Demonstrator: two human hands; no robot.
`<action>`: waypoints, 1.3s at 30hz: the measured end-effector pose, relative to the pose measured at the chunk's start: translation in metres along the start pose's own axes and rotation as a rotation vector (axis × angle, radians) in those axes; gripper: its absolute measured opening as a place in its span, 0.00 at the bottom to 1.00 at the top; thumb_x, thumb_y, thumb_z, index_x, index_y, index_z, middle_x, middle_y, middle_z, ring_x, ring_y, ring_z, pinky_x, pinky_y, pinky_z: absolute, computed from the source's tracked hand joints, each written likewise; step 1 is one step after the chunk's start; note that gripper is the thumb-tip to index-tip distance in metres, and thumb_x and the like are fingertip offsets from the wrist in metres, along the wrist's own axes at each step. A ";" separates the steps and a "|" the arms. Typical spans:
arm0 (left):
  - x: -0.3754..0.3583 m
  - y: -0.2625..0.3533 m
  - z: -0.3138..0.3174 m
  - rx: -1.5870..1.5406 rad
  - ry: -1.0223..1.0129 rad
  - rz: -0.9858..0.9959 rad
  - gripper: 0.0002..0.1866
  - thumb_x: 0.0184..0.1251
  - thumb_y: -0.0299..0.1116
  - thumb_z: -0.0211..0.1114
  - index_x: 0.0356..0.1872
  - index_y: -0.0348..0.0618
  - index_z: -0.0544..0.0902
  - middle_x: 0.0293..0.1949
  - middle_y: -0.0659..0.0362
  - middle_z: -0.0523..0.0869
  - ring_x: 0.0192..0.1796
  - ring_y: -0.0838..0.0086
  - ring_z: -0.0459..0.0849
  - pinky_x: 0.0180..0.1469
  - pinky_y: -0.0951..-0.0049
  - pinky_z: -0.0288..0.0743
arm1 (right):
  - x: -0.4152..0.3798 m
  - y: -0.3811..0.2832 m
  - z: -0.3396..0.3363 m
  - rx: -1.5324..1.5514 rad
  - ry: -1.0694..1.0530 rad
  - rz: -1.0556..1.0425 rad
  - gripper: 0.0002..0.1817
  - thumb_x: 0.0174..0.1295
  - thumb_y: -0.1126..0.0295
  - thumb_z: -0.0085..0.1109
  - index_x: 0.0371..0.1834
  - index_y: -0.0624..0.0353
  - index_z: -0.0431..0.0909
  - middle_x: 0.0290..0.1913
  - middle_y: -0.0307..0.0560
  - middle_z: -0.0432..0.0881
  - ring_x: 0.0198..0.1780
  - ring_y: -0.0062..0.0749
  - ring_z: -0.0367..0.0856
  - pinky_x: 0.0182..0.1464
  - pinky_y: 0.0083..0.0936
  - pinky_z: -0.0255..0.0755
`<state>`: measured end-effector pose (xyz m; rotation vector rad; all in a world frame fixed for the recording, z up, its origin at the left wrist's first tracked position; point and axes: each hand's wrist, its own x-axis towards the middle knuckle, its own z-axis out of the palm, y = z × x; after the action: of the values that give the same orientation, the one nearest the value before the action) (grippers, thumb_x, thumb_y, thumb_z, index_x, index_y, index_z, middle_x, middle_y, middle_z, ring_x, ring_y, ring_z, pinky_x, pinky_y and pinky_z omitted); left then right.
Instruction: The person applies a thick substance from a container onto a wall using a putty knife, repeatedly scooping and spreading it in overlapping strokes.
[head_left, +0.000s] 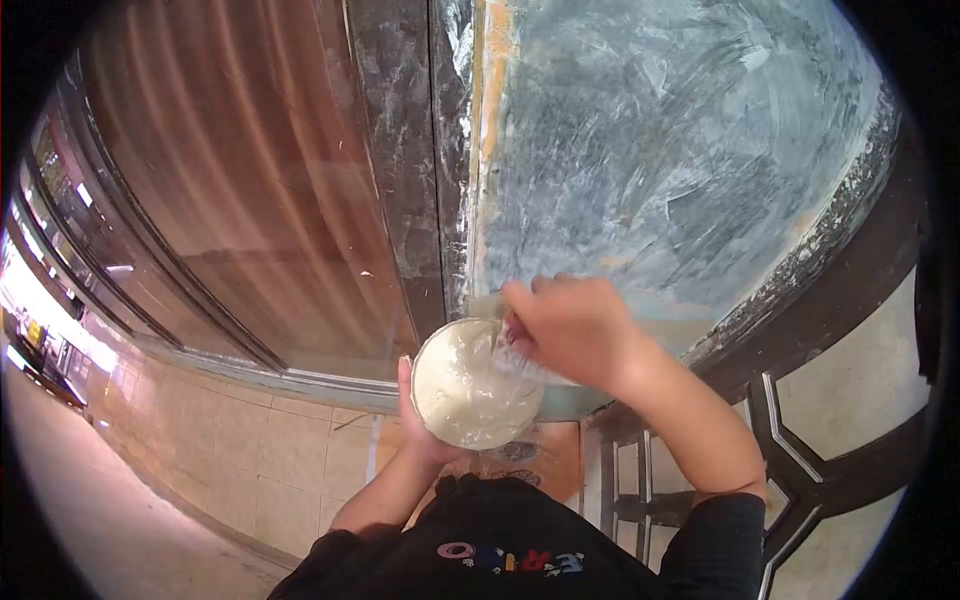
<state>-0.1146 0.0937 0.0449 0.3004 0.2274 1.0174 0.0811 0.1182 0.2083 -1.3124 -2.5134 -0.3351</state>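
My left hand (418, 432) cups a round bowl (474, 383) from below, its thumb up along the bowl's left rim. The bowl is full of thick off-white paste. My right hand (572, 328) is closed over the bowl's upper right edge and grips a thin flat tool (500, 345) whose blade dips into the paste; the handle is hidden in my fist. Both hands are held up in front of a wall panel (660, 150) smeared with pale grey-blue filler.
A dark, paint-spattered vertical frame post (405, 150) divides the smeared panel from a brown glass window (240, 190) on the left. Beige wall tiles (270, 440) run below the window. A dark metal grille (800, 450) stands at the lower right.
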 end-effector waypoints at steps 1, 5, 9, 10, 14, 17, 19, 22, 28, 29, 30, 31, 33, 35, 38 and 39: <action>-0.001 0.000 -0.001 -0.026 0.020 -0.017 0.48 0.68 0.76 0.33 0.76 0.49 0.63 0.73 0.51 0.69 0.70 0.52 0.72 0.71 0.46 0.65 | 0.002 0.002 -0.001 -0.088 0.013 0.013 0.12 0.54 0.66 0.65 0.37 0.56 0.73 0.26 0.47 0.82 0.30 0.46 0.85 0.29 0.39 0.76; -0.005 0.000 0.003 -0.049 0.020 0.004 0.48 0.68 0.76 0.33 0.76 0.50 0.63 0.73 0.52 0.69 0.70 0.51 0.72 0.71 0.45 0.65 | 0.003 -0.005 -0.007 -0.069 -0.009 -0.002 0.11 0.61 0.61 0.62 0.36 0.53 0.72 0.28 0.45 0.80 0.31 0.45 0.82 0.30 0.40 0.75; -0.007 -0.004 0.005 -0.060 -0.003 -0.026 0.48 0.68 0.76 0.34 0.76 0.50 0.63 0.73 0.51 0.68 0.71 0.51 0.71 0.72 0.45 0.63 | 0.004 0.000 -0.008 -0.119 0.034 -0.069 0.11 0.51 0.69 0.65 0.35 0.56 0.74 0.27 0.48 0.81 0.32 0.45 0.83 0.29 0.39 0.75; -0.007 -0.005 0.005 -0.058 -0.011 -0.030 0.48 0.68 0.76 0.34 0.76 0.49 0.63 0.74 0.51 0.68 0.71 0.51 0.70 0.73 0.45 0.62 | 0.005 0.001 -0.013 -0.175 0.086 -0.050 0.11 0.51 0.69 0.65 0.35 0.55 0.75 0.28 0.48 0.80 0.34 0.44 0.83 0.30 0.38 0.74; -0.006 -0.009 0.008 -0.084 0.013 -0.054 0.47 0.69 0.75 0.33 0.77 0.49 0.63 0.74 0.51 0.67 0.72 0.51 0.69 0.74 0.45 0.60 | -0.001 -0.007 -0.016 -0.172 0.108 -0.132 0.10 0.52 0.66 0.66 0.35 0.53 0.76 0.31 0.43 0.77 0.37 0.38 0.79 0.35 0.34 0.74; -0.007 -0.015 0.011 -0.053 -0.019 -0.057 0.47 0.69 0.75 0.33 0.77 0.50 0.62 0.75 0.51 0.66 0.73 0.51 0.68 0.75 0.44 0.58 | -0.002 -0.008 -0.022 -0.176 0.090 -0.193 0.10 0.50 0.68 0.66 0.35 0.51 0.77 0.34 0.40 0.76 0.40 0.35 0.78 0.39 0.30 0.73; -0.005 -0.020 0.010 -0.047 -0.025 -0.078 0.46 0.70 0.74 0.34 0.77 0.51 0.61 0.75 0.51 0.66 0.74 0.51 0.67 0.76 0.44 0.57 | 0.002 -0.013 -0.024 -0.170 0.098 -0.272 0.09 0.51 0.67 0.65 0.35 0.50 0.78 0.35 0.39 0.76 0.44 0.32 0.77 0.42 0.28 0.72; -0.005 -0.028 0.018 -0.021 0.025 -0.087 0.45 0.71 0.73 0.33 0.78 0.51 0.60 0.75 0.51 0.66 0.75 0.51 0.66 0.76 0.45 0.57 | 0.005 -0.022 -0.024 -0.206 0.014 -0.334 0.09 0.51 0.68 0.63 0.36 0.49 0.78 0.36 0.38 0.75 0.45 0.31 0.77 0.43 0.25 0.71; -0.003 -0.040 0.011 -0.042 0.003 -0.117 0.45 0.71 0.72 0.33 0.78 0.50 0.59 0.75 0.50 0.65 0.74 0.49 0.66 0.75 0.43 0.59 | -0.014 0.000 -0.024 0.155 0.131 -0.232 0.10 0.51 0.70 0.67 0.35 0.53 0.76 0.36 0.44 0.78 0.43 0.38 0.78 0.42 0.33 0.73; -0.004 -0.041 0.009 -0.045 0.005 -0.119 0.45 0.71 0.72 0.33 0.78 0.50 0.59 0.75 0.50 0.65 0.74 0.49 0.66 0.75 0.43 0.59 | -0.022 0.010 -0.014 0.157 0.128 -0.231 0.10 0.51 0.70 0.67 0.35 0.53 0.76 0.36 0.44 0.78 0.43 0.38 0.78 0.42 0.33 0.73; -0.006 -0.042 0.007 -0.029 0.022 -0.124 0.45 0.71 0.73 0.34 0.78 0.50 0.60 0.75 0.50 0.65 0.74 0.49 0.66 0.74 0.42 0.59 | -0.031 0.020 0.000 0.303 0.173 -0.174 0.11 0.52 0.71 0.69 0.35 0.54 0.76 0.37 0.44 0.78 0.43 0.39 0.77 0.43 0.35 0.73; -0.005 -0.042 0.006 -0.013 0.035 -0.125 0.46 0.70 0.73 0.34 0.78 0.49 0.60 0.75 0.49 0.65 0.74 0.48 0.67 0.74 0.41 0.59 | -0.039 0.032 0.014 0.445 0.220 -0.119 0.12 0.52 0.72 0.70 0.36 0.55 0.75 0.37 0.45 0.77 0.42 0.41 0.77 0.43 0.36 0.73; -0.007 -0.040 -0.004 -0.075 0.007 -0.158 0.46 0.70 0.74 0.35 0.77 0.49 0.60 0.75 0.49 0.65 0.74 0.48 0.67 0.74 0.41 0.60 | -0.064 0.045 0.046 0.700 0.247 0.134 0.14 0.55 0.71 0.73 0.36 0.56 0.74 0.38 0.45 0.77 0.42 0.41 0.77 0.43 0.35 0.73; -0.009 -0.039 -0.012 -0.134 -0.025 -0.201 0.47 0.70 0.74 0.35 0.77 0.49 0.60 0.75 0.48 0.65 0.74 0.48 0.67 0.74 0.41 0.60 | -0.100 0.061 0.097 0.637 0.301 0.321 0.14 0.57 0.70 0.74 0.36 0.57 0.73 0.37 0.44 0.79 0.38 0.36 0.79 0.41 0.32 0.73; -0.011 -0.043 -0.013 -0.106 0.018 -0.194 0.47 0.69 0.74 0.37 0.78 0.49 0.60 0.75 0.47 0.64 0.74 0.46 0.66 0.74 0.40 0.59 | -0.159 0.061 0.189 0.924 0.081 0.703 0.14 0.62 0.68 0.71 0.39 0.59 0.73 0.34 0.41 0.81 0.34 0.26 0.79 0.33 0.31 0.73; -0.011 -0.045 -0.013 -0.104 0.015 -0.203 0.47 0.69 0.74 0.37 0.78 0.49 0.60 0.75 0.47 0.64 0.74 0.46 0.66 0.74 0.40 0.59 | -0.176 0.056 0.211 0.919 0.033 0.753 0.13 0.64 0.67 0.69 0.40 0.60 0.73 0.34 0.40 0.82 0.33 0.23 0.80 0.31 0.28 0.73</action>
<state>-0.0883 0.0639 0.0171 0.1708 0.2132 0.8274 0.1932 0.0864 -0.0469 -1.5969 -1.5611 0.8323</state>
